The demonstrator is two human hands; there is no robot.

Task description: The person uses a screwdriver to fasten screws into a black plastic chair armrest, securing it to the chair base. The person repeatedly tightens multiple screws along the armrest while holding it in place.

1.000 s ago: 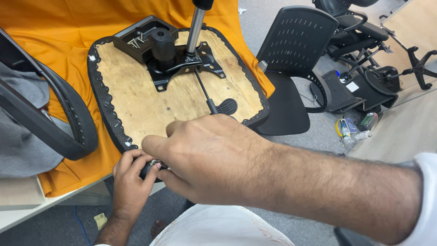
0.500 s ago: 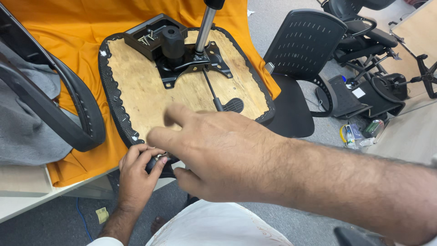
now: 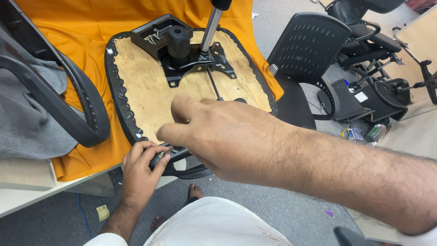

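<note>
Head view: an upturned chair seat [image 3: 191, 95] lies plywood side up on an orange cloth [image 3: 82, 32] that covers the bench [image 3: 27, 196]. The seat's black fabric edge is stapled round the wood. A black metal mechanism plate [image 3: 195, 61] is fixed toward the seat's 12 o'clock side, with a chrome gas cylinder [image 3: 210, 32] rising from it and a thin lever rod [image 3: 214, 84] running down toward 6 o'clock.

At the seat's 6 o'clock edge, which overhangs the bench, the left hand [image 3: 141, 166] curls its grip closed around a black armrest bracket [image 3: 182, 164] just under the rim, thumb and fingers pinching it. A small bright metal piece shows at its fingertips; what it is cannot be told.

The right hand [image 3: 232, 136] reaches in from 4 o'clock, hovering above the same edge and covering part of the wood. Its fingers are loosely bent, thumb raised, and it holds nothing visible; whether its fingertips touch the bracket is hidden.

At 9 o'clock a curved black armrest [image 3: 77, 109] lies over grey fabric [image 3: 27, 123]. At 2 to 3 o'clock, on the floor, stand black mesh chair backs [image 3: 305, 50] and other chair parts [image 3: 373, 91].
</note>
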